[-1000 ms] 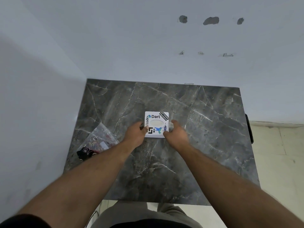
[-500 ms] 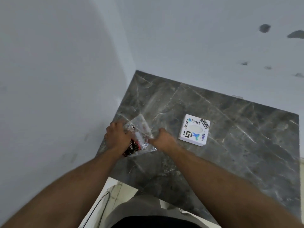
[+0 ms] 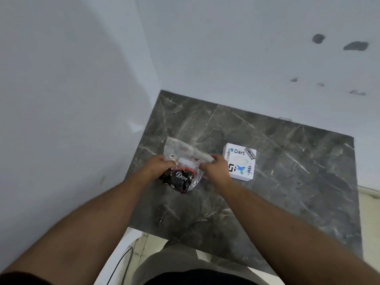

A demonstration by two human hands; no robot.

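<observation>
A clear plastic bag [image 3: 186, 153] with dark, printed stickers [image 3: 178, 179] inside lies on the dark marble table [image 3: 287, 182], near its left edge. My left hand [image 3: 159, 166] grips the bag's left side. My right hand [image 3: 213, 166] pinches its right side, and the bag's mouth is stretched between them. A white square box [image 3: 240, 161] covered with stickers, one reading "Dart", sits flat on the table just right of my right hand.
White walls [image 3: 72, 99] meet in a corner at the table's far left. A thin dark cable [image 3: 121, 264] runs along the pale floor below the table's near edge.
Both hands left the white box and went left to the plastic bag. They took hold of it and drew it a little toward the table's middle. My view turned left.
</observation>
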